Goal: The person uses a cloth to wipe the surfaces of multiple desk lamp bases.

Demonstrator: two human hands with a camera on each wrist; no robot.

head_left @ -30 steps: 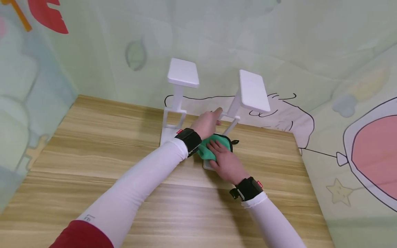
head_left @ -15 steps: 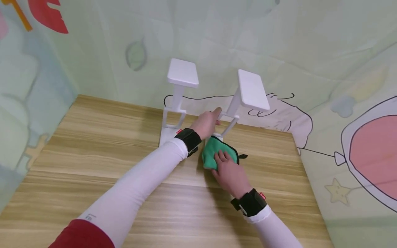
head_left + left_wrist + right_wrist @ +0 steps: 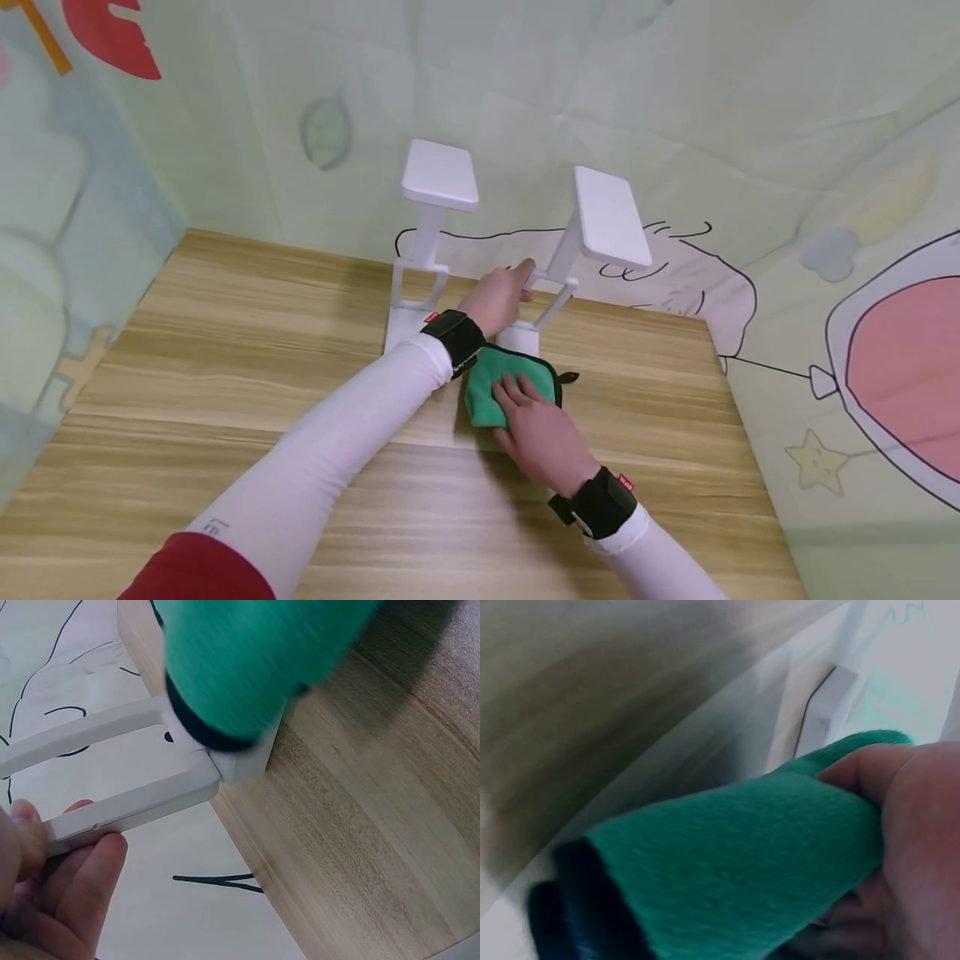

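Observation:
My left hand (image 3: pixel 491 302) grips the frame-like arm of the right white phone stand (image 3: pixel 611 218). In the left wrist view, thumb and fingers pinch a bar (image 3: pixel 135 810) of that arm. A green cloth (image 3: pixel 513 363) with black edging and a small black loop lies folded over the stand's base, covering its front part. My right hand (image 3: pixel 547 442) presses the cloth down from the near side. In the right wrist view the thumb (image 3: pixel 859 771) lies along the cloth, with fingers tucked on its other side.
A second white phone stand (image 3: pixel 441 173) stands to the left, partly behind my left forearm. Both stands are near the back edge of the wood-grain table (image 3: pixel 262 358). A printed fabric backdrop (image 3: pixel 510 100) rises behind and along both sides.
The cloth and my right hand have slid toward me along the base, first rightward, then back left, uncovering the base's rear part. My left hand keeps its grip on the stand.

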